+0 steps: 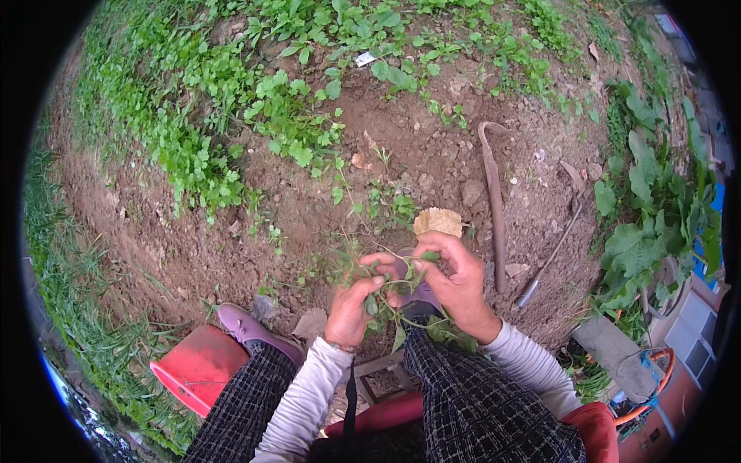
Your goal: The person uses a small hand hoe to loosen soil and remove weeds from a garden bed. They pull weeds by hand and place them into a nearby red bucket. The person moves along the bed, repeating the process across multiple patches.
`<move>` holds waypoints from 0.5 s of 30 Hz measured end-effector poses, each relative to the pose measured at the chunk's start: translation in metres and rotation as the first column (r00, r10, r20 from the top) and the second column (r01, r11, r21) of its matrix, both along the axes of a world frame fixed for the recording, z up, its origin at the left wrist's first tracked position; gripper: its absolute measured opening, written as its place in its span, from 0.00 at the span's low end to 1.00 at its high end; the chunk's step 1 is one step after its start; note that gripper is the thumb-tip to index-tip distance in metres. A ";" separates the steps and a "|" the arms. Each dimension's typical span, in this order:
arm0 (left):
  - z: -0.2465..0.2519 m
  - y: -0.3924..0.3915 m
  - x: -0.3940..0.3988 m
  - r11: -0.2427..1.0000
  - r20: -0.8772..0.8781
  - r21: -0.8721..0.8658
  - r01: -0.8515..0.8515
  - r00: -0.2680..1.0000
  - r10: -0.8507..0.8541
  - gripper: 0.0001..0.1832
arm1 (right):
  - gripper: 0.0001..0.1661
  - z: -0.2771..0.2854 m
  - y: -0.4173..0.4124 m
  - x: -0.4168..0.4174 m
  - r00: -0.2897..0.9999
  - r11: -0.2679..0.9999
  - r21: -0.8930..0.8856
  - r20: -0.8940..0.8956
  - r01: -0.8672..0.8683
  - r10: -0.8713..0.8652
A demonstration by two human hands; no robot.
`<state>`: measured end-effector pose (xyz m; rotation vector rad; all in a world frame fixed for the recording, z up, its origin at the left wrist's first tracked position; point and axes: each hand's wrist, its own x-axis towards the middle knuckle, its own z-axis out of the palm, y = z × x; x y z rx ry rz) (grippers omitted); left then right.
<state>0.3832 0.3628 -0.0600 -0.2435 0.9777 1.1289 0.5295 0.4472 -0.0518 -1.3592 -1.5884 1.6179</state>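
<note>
Between my two hands is a tangle of thin green plant stems (pixel 399 315) with small leaves. My left hand (pixel 350 309) grips the bunch, its thumb pressed over the stems. Fine wispy strands stick out past the left fingers. With thumb and forefinger, my right hand (pixel 460 283) pinches a stem near a small leaf. Some leafy ends hang down over my right knee in dark checked trousers (pixel 486 388). A dry tan leaf (pixel 438 221) lies on the soil just beyond my right fingers. One purple shoe is partly hidden behind the hands.
A curved wooden stick (pixel 493 202) and a thin-bladed hand tool (pixel 553 254) lie on the soil to the right. Leafy green plants (pixel 208 116) grow ahead and left. A red bucket (pixel 202 364) stands beside my left shoe (pixel 260 333). Large-leaved plants (pixel 642 231) and a concrete block (pixel 616 356) are at right.
</note>
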 end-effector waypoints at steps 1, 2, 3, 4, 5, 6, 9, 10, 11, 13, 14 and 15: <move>-0.002 -0.002 -0.002 1.000 0.017 0.013 0.002 1.000 -0.002 0.19 | 0.19 0.002 0.002 0.000 1.000 1.000 0.010 0.008 -0.001 0.001; -0.003 -0.003 -0.003 1.000 0.034 0.027 0.004 0.999 -0.005 0.18 | 0.19 0.004 0.004 -0.001 1.000 1.000 0.020 0.016 -0.002 0.001; -0.002 -0.002 -0.003 1.000 0.019 0.013 -0.001 1.000 0.000 0.18 | 0.19 0.004 0.005 -0.001 0.999 0.999 0.041 0.034 -0.019 0.018; 0.000 0.000 -0.002 1.000 0.004 0.000 -0.005 1.000 0.005 0.17 | 0.20 0.004 0.006 0.000 0.998 0.997 0.061 0.054 -0.037 0.034; 0.003 0.002 -0.001 1.000 -0.011 -0.014 -0.009 1.000 0.009 0.17 | 0.20 0.004 0.006 0.000 0.996 0.995 0.081 0.073 -0.055 0.049; 0.006 0.004 0.001 1.000 -0.051 -0.011 -0.004 0.999 0.004 0.16 | 0.20 0.007 0.006 0.001 0.994 0.996 0.045 0.081 -0.079 0.076; 0.007 0.006 0.009 1.000 -0.114 -0.020 -0.007 0.993 0.004 0.12 | 0.21 0.009 -0.001 -0.003 0.986 0.987 0.009 0.062 -0.158 0.157; 0.004 0.002 0.009 0.999 -0.101 -0.037 -0.020 0.995 0.016 0.11 | 0.21 0.006 -0.004 -0.002 0.981 0.982 0.013 0.046 -0.189 0.188; 0.001 -0.002 0.008 0.998 -0.088 -0.054 -0.033 0.996 0.028 0.10 | 0.21 0.006 -0.004 0.000 0.975 0.976 0.016 0.030 -0.219 0.219; 0.000 -0.004 -0.002 0.995 -0.095 -0.045 -0.087 0.992 0.083 0.08 | 0.19 0.003 -0.001 0.008 0.977 0.980 0.039 0.097 -0.195 0.190; 0.000 -0.002 -0.006 0.992 -0.109 -0.030 -0.120 0.987 0.116 0.08 | 0.19 0.000 0.005 0.019 0.978 0.982 0.112 0.162 -0.154 0.135; -0.001 0.000 -0.012 0.988 -0.132 -0.019 -0.154 0.980 0.151 0.09 | 0.18 -0.007 0.010 0.031 0.974 0.976 0.182 0.214 -0.119 0.078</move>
